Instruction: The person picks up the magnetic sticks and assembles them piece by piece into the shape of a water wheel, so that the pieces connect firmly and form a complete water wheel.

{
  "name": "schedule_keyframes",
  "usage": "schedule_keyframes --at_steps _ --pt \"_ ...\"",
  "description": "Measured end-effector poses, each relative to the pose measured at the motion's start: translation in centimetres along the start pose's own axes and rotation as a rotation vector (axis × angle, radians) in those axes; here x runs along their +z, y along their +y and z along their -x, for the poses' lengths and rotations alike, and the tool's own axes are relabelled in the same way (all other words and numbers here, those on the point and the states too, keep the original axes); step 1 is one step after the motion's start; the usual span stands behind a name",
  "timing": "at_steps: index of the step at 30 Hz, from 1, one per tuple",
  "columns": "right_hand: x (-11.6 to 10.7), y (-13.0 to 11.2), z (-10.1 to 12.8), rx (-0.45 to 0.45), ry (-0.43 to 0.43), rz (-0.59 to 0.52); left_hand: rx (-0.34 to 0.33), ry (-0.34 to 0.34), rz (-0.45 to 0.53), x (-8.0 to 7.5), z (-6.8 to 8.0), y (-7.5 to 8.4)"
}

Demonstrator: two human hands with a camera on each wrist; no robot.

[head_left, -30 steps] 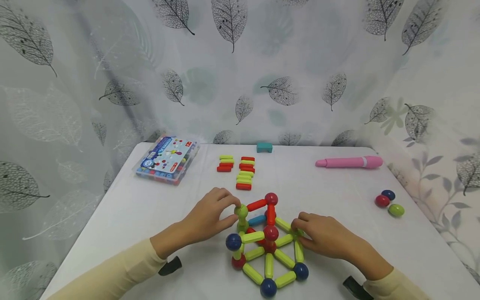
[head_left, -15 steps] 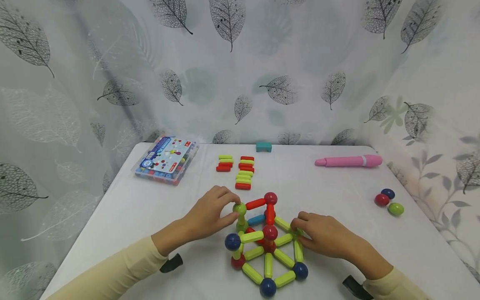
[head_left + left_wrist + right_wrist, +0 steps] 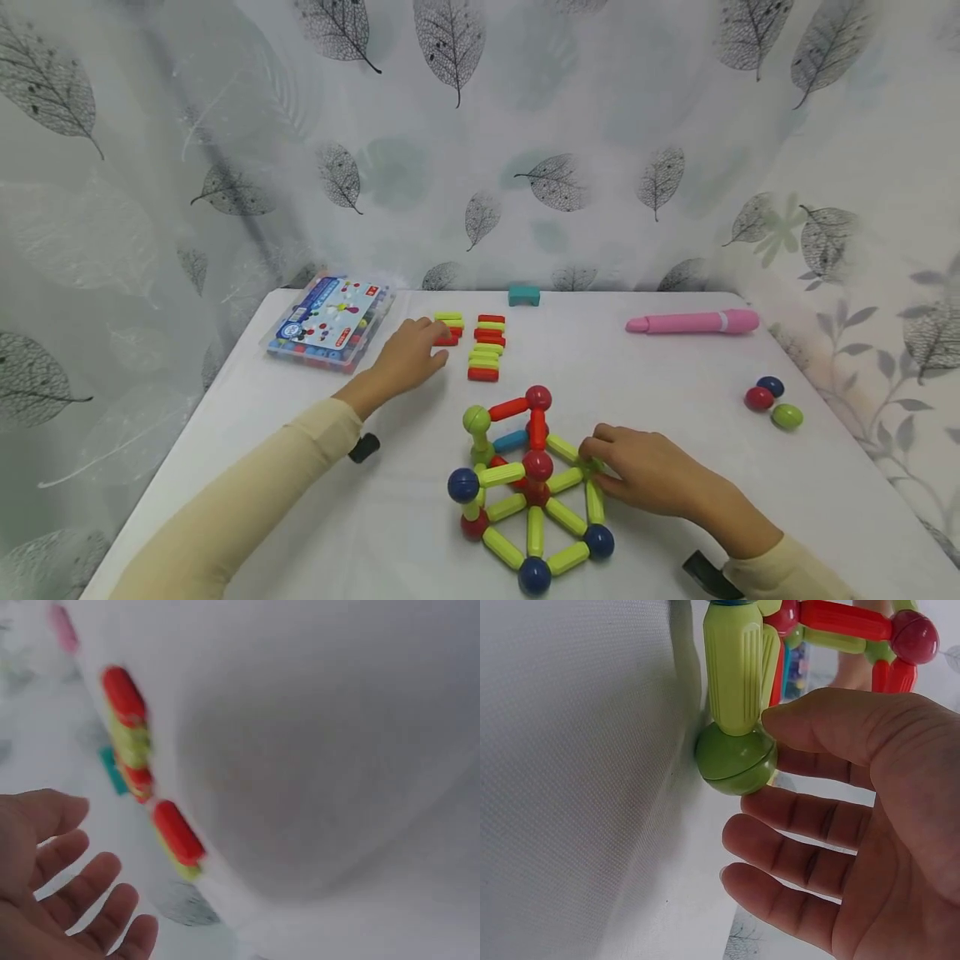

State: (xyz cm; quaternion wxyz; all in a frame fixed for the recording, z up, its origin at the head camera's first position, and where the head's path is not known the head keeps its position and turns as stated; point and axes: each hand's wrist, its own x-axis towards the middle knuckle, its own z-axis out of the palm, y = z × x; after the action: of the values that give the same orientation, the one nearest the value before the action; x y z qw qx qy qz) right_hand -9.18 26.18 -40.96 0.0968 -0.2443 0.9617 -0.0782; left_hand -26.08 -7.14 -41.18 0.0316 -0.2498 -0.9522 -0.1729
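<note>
1. No text, brand or number can be made out for certain in any view.
2. In the head view, left of the frame's middle, a clear plastic box (image 3: 367, 327) bears a printed label (image 3: 337, 312) on top.
3. The label has a blue strip (image 3: 313, 303) with pale lettering, too small to read.
4. A round emblem (image 3: 291, 331) sits at its lower left, illegible.
5. Near its lower right, a small red patch (image 3: 342, 337) carries pale marks, equally unclear.

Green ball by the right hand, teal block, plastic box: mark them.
Green ball (image 3: 733, 762), right wrist view: middle of its surface.
Teal block (image 3: 523, 297), head view: front face.
Plastic box (image 3: 330, 315), head view: printed label.
</note>
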Motion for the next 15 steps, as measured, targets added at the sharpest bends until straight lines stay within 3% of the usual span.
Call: schedule_keyframes --at_steps 3,6,15 --pt "-0.2 0.0 0.2 0.0 -0.001 -0.001 -0.042 -0.086 -0.128 1.0 -2.5 -0.9" --pt "0.0 0.0 0.1 -0.003 0.0 -0.003 -0.056 -0.144 -0.211 2.0 -3.9 -1.5" --pt "0.1 0.4 0.0 -0.009 0.003 -0.003 -0.08 -0.194 -0.306 2.4 -5.2 -1.2"
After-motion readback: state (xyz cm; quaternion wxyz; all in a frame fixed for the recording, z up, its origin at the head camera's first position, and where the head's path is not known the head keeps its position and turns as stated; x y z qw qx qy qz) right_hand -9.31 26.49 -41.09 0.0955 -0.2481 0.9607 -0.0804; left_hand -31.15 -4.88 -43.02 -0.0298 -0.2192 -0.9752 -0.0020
